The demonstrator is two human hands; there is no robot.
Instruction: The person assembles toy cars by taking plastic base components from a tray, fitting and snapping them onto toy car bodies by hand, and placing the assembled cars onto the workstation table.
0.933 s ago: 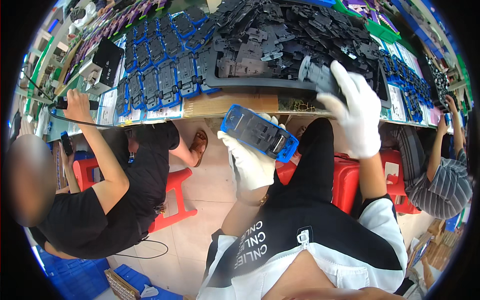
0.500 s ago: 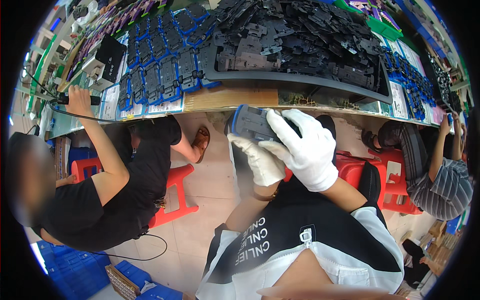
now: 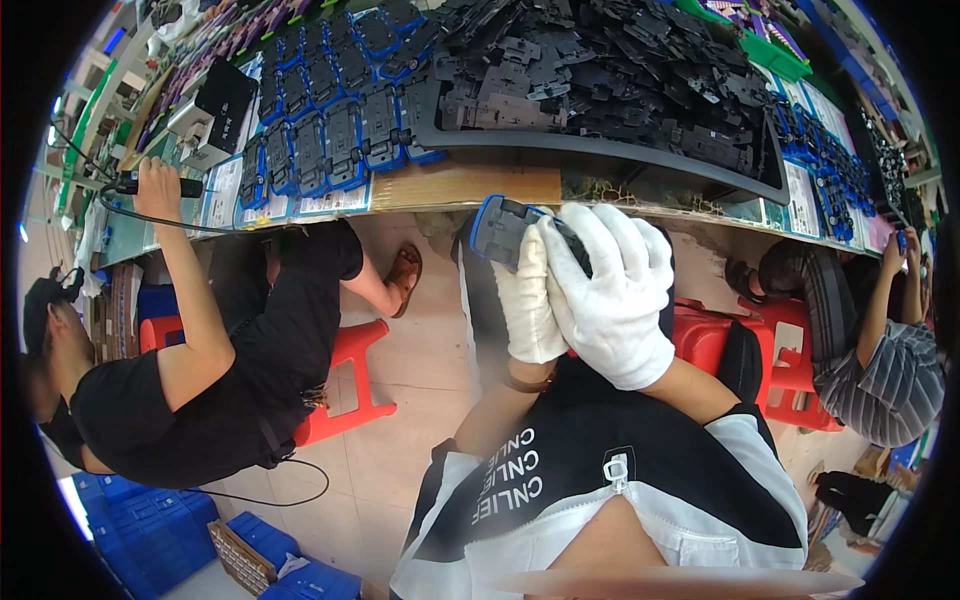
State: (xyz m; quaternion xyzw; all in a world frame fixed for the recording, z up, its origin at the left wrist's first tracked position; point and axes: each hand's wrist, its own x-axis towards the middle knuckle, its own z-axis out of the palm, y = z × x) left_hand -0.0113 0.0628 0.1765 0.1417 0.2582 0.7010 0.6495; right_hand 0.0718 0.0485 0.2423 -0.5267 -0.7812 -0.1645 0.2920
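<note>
Both my hands wear white gloves and meet in front of me, just below the bench edge. Between them is a blue-rimmed black plastic shell (image 3: 502,232), its flat black side turned up and its far end sticking out to the left. My left hand (image 3: 529,305) is closed round the shell from beneath and from the left. My right hand (image 3: 612,290) is closed over its right end, fingers together and pressing down on it. Its near part is hidden by the gloves.
A large black tray (image 3: 600,150) heaped with loose black plastic plates stands on the bench ahead. Rows of similar blue-and-black shells (image 3: 325,150) lie left of it. A co-worker (image 3: 170,370) on a red stool (image 3: 350,385) holds a corded tool (image 3: 150,186); another person (image 3: 880,350) sits right.
My right hand has come down flatter over the shell, and my left fingers have wrapped further round it. The shell has turned slightly. The left co-worker has leaned back.
</note>
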